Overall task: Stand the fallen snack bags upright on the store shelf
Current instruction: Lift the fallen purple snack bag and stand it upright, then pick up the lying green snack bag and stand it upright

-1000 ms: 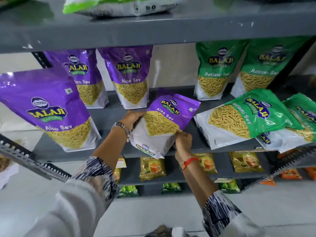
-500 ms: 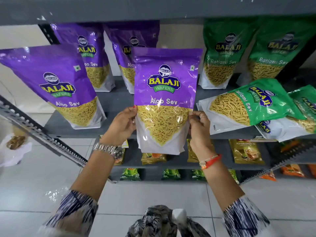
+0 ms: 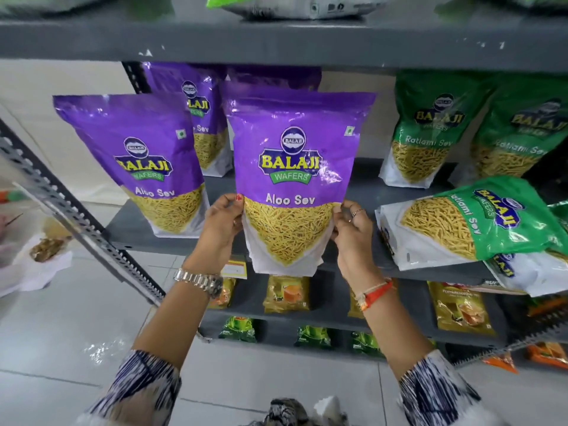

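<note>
I hold a purple Aloo Sev bag (image 3: 295, 167) upright in front of the grey shelf (image 3: 362, 186), its bottom hanging just past the shelf's front edge. My left hand (image 3: 219, 227) grips its left side and my right hand (image 3: 353, 235) pinches its right side. A green Ratlami Sev bag (image 3: 467, 222) lies fallen on its side to the right, resting over another fallen green bag (image 3: 534, 272). Another purple Aloo Sev bag (image 3: 144, 161) stands upright at the left front.
Two more purple bags stand at the shelf's back, and two green bags (image 3: 430, 130) stand at the back right. A shelf board (image 3: 276, 41) runs overhead. Lower shelves hold small yellow and green packets (image 3: 287, 293). A slotted metal upright (image 3: 76, 216) slants at the left.
The purple bag went from tilted on the shelf to upright between both hands. My view has since moved closer and the bag sits slightly higher against the shelf.
</note>
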Available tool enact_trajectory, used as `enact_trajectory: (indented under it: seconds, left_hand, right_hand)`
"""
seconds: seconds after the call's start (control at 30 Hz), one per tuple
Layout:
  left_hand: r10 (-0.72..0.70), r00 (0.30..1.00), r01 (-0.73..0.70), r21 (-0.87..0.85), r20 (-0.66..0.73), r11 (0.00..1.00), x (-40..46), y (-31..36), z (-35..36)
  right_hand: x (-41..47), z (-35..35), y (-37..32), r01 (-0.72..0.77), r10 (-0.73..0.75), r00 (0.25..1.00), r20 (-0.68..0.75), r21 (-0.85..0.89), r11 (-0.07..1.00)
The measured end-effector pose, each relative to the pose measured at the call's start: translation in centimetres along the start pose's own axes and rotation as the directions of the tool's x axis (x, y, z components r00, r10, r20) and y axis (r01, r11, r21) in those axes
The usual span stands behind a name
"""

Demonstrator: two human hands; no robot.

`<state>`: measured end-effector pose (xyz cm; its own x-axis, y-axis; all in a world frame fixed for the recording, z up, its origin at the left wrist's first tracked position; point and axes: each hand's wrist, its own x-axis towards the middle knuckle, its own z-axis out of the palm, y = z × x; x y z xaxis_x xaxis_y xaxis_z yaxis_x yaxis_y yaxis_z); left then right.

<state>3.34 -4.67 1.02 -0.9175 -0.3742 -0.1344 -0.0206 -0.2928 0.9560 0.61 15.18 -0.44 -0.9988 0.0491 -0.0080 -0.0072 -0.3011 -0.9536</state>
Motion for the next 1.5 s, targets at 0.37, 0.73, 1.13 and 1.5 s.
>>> enact_trajectory:
  seconds: [0.37, 0.73, 1.13, 1.5]
  left_hand:
    - [0.046, 0.989, -0.083, -0.264, -0.141, 0.961, 4.6, -0.3, -0.1]
    - [0.287, 0.893, -0.310, -0.011, -0.346, 0.951, 3.4, -4.2, 0.1]
    - [0.443, 0.896, -0.441, 0.216, 0.042, 0.871, -1.0, -10.6, 13.7]
    - [-0.167, 0.853, -0.294, 0.719, 0.495, 0.630, 6.6, -9.7, 31.7]
  right_hand:
    - [4.7, 5.4, 4.1, 0.004, -0.008, 0.996, 0.088, 0.046, 0.999]
    - [3.4, 4.0, 4.7, 0.050, -0.046, 0.997, 0.063, -0.056, 0.997]
    - [1.3, -11.8, -1.1, 0.205, -0.162, 0.625, -0.763, -0.040, 0.978]
    - [1.8, -18.5, -1.8, 0.007, 0.150, 0.669, -0.728, 0.208, 0.978]
